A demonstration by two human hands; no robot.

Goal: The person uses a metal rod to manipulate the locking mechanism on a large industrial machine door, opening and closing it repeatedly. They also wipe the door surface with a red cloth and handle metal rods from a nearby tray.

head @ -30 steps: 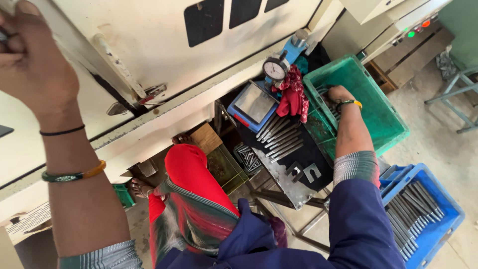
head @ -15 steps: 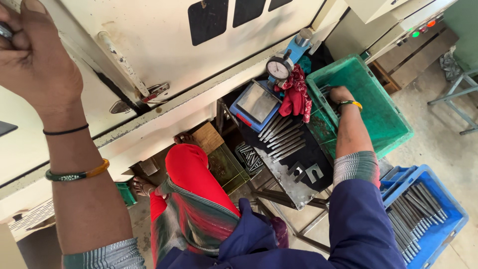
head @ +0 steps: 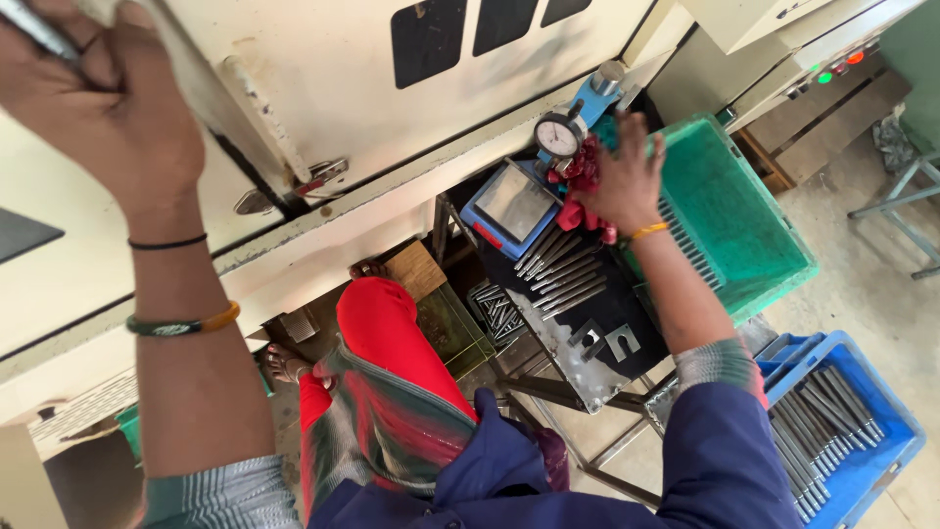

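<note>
My left hand [head: 93, 103] is raised at the top left against the cream machine door [head: 323, 88], its fingers closed around a thin metal rod [head: 34, 27]. My right hand [head: 627, 176] reaches down to the small black work stand [head: 587, 323], fingers spread over a red cloth [head: 583, 191] beside the dial gauge [head: 560, 135]. A row of several grey metal rods [head: 558, 269] lies on the stand just below that hand. A small blue scale [head: 509, 206] sits to its left.
A green plastic crate [head: 744, 216] stands right of the stand. A blue crate [head: 862, 431] with several rods sits on the floor at the lower right. More rods lie in a low tray [head: 499, 313]. My red trouser leg [head: 382, 343] is below.
My right hand has moved left from the green crate's edge onto the red cloth by the dial gauge. My left hand stays raised at the machine door.
</note>
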